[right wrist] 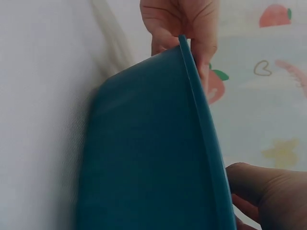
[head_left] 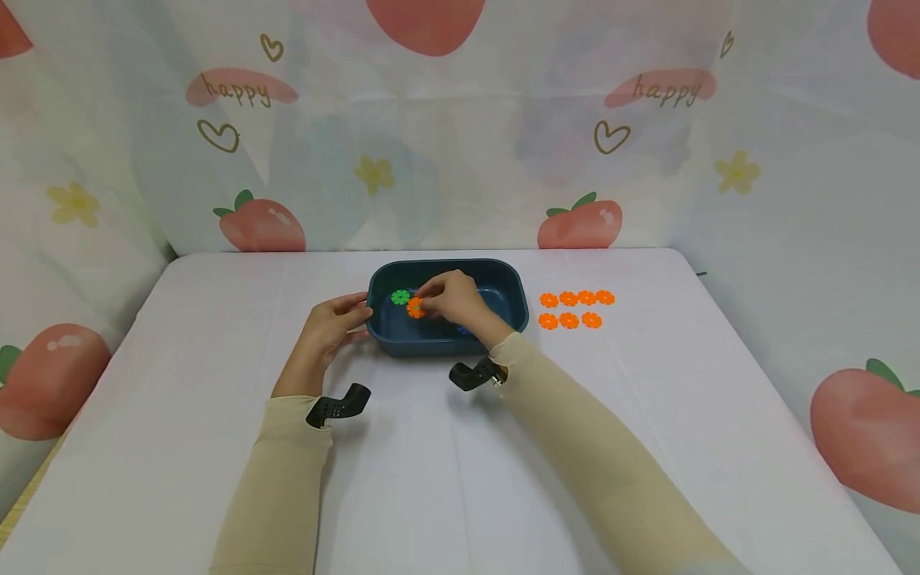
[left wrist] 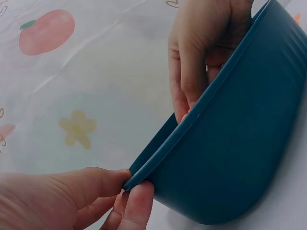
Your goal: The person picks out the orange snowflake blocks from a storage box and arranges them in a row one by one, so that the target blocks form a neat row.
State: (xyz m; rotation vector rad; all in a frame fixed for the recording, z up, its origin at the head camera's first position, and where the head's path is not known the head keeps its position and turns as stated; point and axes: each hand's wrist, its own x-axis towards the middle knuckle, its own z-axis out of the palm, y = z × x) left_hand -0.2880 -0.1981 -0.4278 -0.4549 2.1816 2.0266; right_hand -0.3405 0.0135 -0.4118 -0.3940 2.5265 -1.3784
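Observation:
A dark teal plastic basin (head_left: pixel 449 348) stands toward the back of the table. My left hand (head_left: pixel 332 331) pinches its left rim between thumb and fingers, as the left wrist view shows up close at the rim (left wrist: pixel 158 160). Inside the basin, my right hand (head_left: pixel 456 299) holds an orange flower-shaped piece (head_left: pixel 414 308) at its fingertips. Just left of that lies a green flower-shaped piece (head_left: pixel 399 297) on the basin floor. A blue piece (head_left: pixel 464 330) shows partly below the right hand, mostly hidden by the wrist. In the right wrist view the basin wall (right wrist: pixel 144 129) covers the right fingertips.
Right of the basin, several orange flower-shaped pieces (head_left: pixel 569 321) lie on the white tablecloth (head_left: pixel 402 479) in two rows. A fabric backdrop (head_left: pixel 460 144) printed with peaches, hearts and flowers rises behind the table and along both sides.

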